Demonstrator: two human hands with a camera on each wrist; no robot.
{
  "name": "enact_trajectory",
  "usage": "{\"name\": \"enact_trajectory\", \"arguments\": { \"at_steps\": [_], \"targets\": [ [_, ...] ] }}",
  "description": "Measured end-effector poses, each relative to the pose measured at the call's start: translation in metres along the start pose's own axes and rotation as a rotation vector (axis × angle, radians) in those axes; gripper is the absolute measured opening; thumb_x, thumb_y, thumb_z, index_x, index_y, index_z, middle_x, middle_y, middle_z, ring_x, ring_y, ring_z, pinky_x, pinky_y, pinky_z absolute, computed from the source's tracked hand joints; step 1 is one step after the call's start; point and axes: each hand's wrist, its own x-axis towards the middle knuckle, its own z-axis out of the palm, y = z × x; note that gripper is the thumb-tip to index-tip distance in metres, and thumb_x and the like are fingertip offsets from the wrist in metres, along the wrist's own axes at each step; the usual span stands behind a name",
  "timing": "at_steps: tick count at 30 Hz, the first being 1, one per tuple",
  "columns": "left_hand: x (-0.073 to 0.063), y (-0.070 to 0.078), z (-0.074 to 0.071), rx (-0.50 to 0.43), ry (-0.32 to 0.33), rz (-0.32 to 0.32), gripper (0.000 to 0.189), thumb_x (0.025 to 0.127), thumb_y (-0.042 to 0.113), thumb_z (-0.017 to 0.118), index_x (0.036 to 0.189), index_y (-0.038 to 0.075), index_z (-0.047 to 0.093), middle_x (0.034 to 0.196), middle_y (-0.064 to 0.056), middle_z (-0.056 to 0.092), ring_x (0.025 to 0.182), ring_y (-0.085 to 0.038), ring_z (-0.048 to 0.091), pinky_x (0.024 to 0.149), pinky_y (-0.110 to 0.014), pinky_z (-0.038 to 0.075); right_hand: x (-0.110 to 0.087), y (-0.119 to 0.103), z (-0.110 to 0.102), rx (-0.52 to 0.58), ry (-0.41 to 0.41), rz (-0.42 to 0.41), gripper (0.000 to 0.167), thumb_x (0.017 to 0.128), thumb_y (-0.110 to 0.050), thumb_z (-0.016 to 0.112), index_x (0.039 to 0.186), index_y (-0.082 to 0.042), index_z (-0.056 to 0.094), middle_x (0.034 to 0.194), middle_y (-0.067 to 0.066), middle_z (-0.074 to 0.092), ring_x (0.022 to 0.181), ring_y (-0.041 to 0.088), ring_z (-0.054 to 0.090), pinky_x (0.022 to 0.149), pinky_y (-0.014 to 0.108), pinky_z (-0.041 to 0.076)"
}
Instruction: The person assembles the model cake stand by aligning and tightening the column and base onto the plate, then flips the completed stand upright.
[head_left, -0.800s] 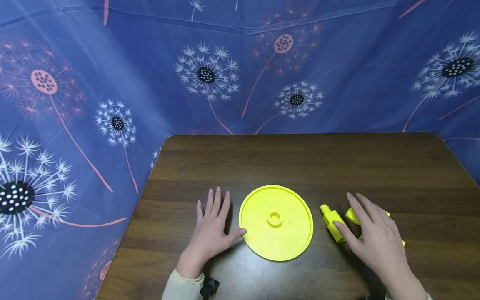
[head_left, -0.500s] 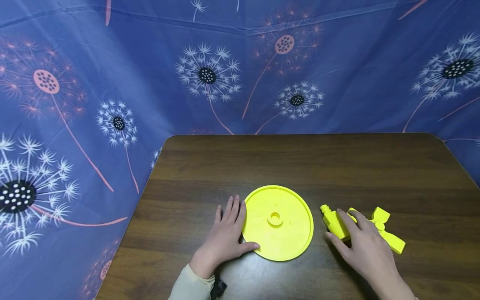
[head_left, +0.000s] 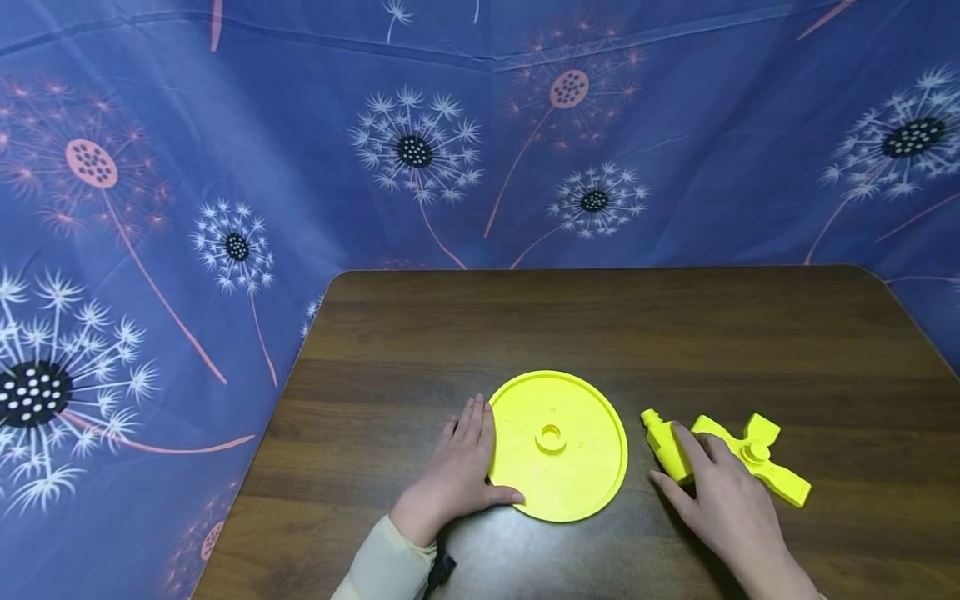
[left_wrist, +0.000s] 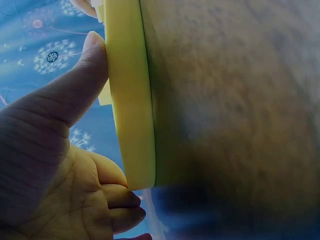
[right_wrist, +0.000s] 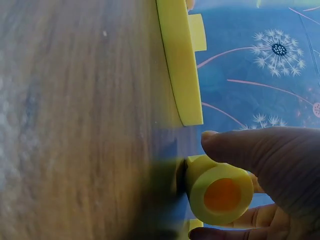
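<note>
A flat round yellow disc (head_left: 577, 479) with a raised rim and a small central socket lies on the table. My left hand (head_left: 457, 479) rests against its left edge, fingers straight and together, thumb on the near rim. My right hand (head_left: 723, 504) holds a bottle-shaped yellow tube (head_left: 667, 446) with a narrow stepped neck. The right wrist view shows the tube's hollow end (right_wrist: 240, 200) between thumb and fingers. Partly behind that hand lies a yellow three-armed piece (head_left: 783, 483) with a round hub.
The brown wood-grain table (head_left: 570, 317) has its far edge against a blue cloth (head_left: 712, 183) printed with dandelions. The disc lies to the left of the tube, a short stretch of tabletop between them.
My left hand has moved right, up against the disc's edge. My right hand has shifted left and down onto the tube, uncovering the three-armed piece. Disc and tube stay in place.
</note>
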Motion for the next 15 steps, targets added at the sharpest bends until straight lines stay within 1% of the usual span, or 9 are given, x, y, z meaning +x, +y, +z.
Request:
{"name": "enact_trajectory", "arguments": {
  "at_steps": [2, 5, 9, 12, 14, 15],
  "targets": [
    [0.0004, 0.0002, 0.0006, -0.005, -0.001, 0.002, 0.123, 0.073, 0.070, 0.069, 0.154, -0.004, 0.013, 0.161, -0.022, 0.004, 0.148, -0.032, 0.005, 0.116, -0.052, 0.018, 0.0001, -0.0002, 0.0003, -0.003, -0.023, 0.021, 0.075, 0.071, -0.034, 0.084, 0.133, -0.006, 0.053, 0.106, 0.027, 0.056, 0.071, 0.042, 0.060, 0.051, 0.056, 0.047],
    [0.0015, 0.0004, 0.0013, -0.007, -0.002, -0.002, 0.123, 0.072, 0.070, 0.069, 0.154, -0.004, 0.014, 0.161, -0.022, 0.005, 0.148, -0.032, 0.006, 0.116, -0.051, 0.018, 0.0000, 0.0003, 0.0013, -0.004, -0.032, 0.029, 0.075, 0.072, -0.034, 0.083, 0.133, -0.004, 0.052, 0.104, 0.028, 0.057, 0.071, 0.042, 0.059, 0.052, 0.056, 0.047],
    [0.0027, 0.0013, 0.0006, -0.004, -0.005, -0.012, 0.124, 0.071, 0.070, 0.071, 0.153, -0.004, 0.015, 0.161, -0.022, 0.008, 0.148, -0.032, 0.007, 0.116, -0.051, 0.018, 0.0002, 0.0022, 0.0022, 0.002, -0.022, 0.020, 0.073, 0.074, -0.029, 0.082, 0.133, 0.001, 0.051, 0.104, 0.030, 0.059, 0.077, 0.046, 0.060, 0.055, 0.058, 0.048],
    [0.0025, 0.0021, -0.0005, 0.002, -0.006, -0.015, 0.123, 0.071, 0.069, 0.071, 0.153, -0.005, 0.016, 0.160, -0.023, 0.009, 0.148, -0.033, 0.009, 0.116, -0.051, 0.019, 0.0005, 0.0038, 0.0017, 0.010, -0.038, 0.031, 0.071, 0.076, -0.026, 0.080, 0.132, 0.004, 0.050, 0.106, 0.033, 0.060, 0.083, 0.049, 0.061, 0.060, 0.060, 0.048],
    [0.0020, 0.0021, -0.0007, 0.003, -0.002, -0.016, 0.123, 0.071, 0.069, 0.071, 0.153, -0.005, 0.017, 0.160, -0.023, 0.010, 0.148, -0.033, 0.010, 0.116, -0.051, 0.020, 0.0009, 0.0046, 0.0009, 0.014, -0.056, 0.044, 0.069, 0.077, -0.024, 0.079, 0.132, 0.006, 0.050, 0.106, 0.033, 0.060, 0.083, 0.049, 0.061, 0.061, 0.060, 0.048],
    [0.0019, 0.0020, -0.0009, 0.001, -0.004, -0.017, 0.123, 0.072, 0.069, 0.071, 0.153, -0.005, 0.017, 0.160, -0.023, 0.010, 0.148, -0.033, 0.010, 0.116, -0.051, 0.020, 0.0013, 0.0046, 0.0007, 0.017, -0.060, 0.053, 0.067, 0.077, -0.023, 0.078, 0.131, 0.007, 0.051, 0.104, 0.033, 0.060, 0.080, 0.048, 0.061, 0.059, 0.059, 0.048]
  ]
}}
